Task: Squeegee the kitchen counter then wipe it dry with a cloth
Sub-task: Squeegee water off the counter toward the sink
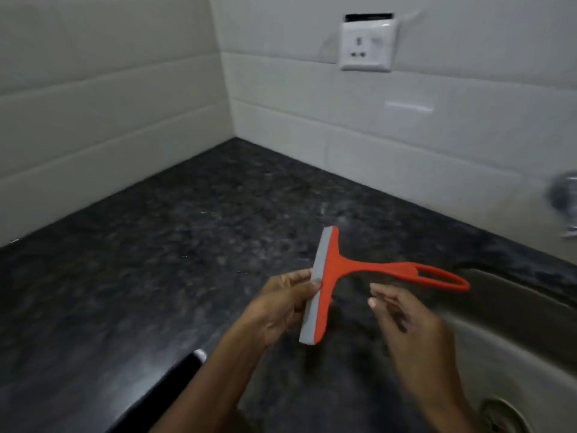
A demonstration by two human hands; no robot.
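Note:
An orange squeegee (340,270) with a grey rubber blade hangs in the air above the dark speckled counter (175,245). My left hand (281,304) pinches the blade near its middle, thumb on the grey edge. The looped handle points right, toward the sink. My right hand (406,323) hovers just below the handle with fingers loosely curled and holds nothing. No cloth is in view.
A steel sink (512,348) with its drain lies at the right. White tiled walls meet in the corner behind the counter, with a wall socket (365,45) high up. A blurred metal tap (565,201) shows at the right edge. The counter's front edge runs at the lower left.

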